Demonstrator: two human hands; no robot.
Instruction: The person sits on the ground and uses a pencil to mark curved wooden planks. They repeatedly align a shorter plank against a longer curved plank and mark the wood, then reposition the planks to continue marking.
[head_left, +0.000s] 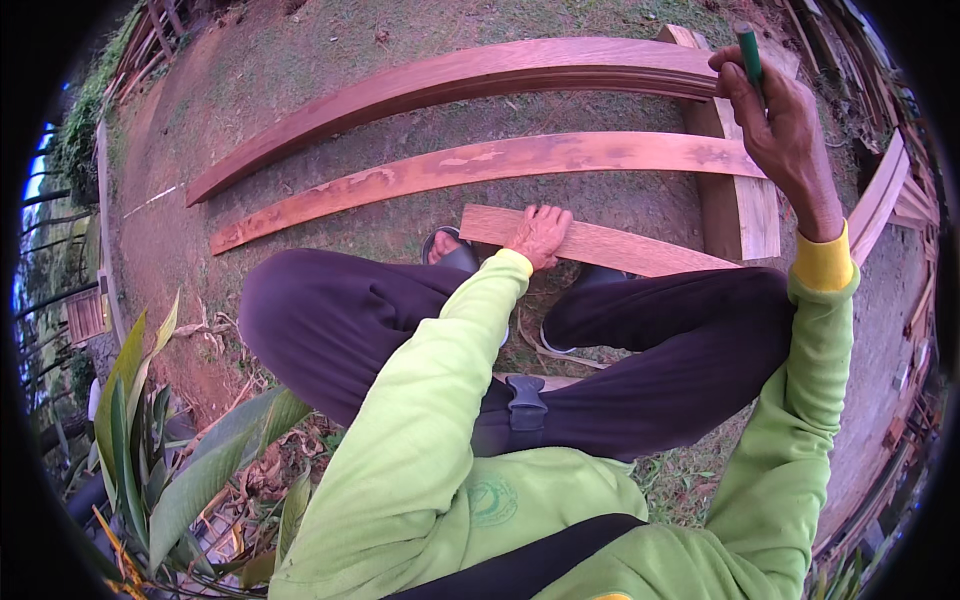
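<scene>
With fingers over its upper edge, my left hand (538, 235) grips a short reddish wooden board (630, 246) lying across in front of my feet. Raised at the upper right, my right hand (784, 120) holds a green stick-like tool (748, 54), its lower end hidden by the fingers; its exact kind cannot be told. Behind the short board lies a long thin plank (480, 161) with a mottled face, its right end on a thick wooden block (742, 202). Farther off, a thick grooved wooden beam (480, 67) runs beside it, partly behind my right hand.
Stacked timber (885, 187) lines the right side. My sandalled foot (448, 247) is close to the short board's left end. A broad-leaved plant (217, 465) stands at the lower left, with dry leaves around it. Bare soil and patchy grass (315, 45) lie under the planks.
</scene>
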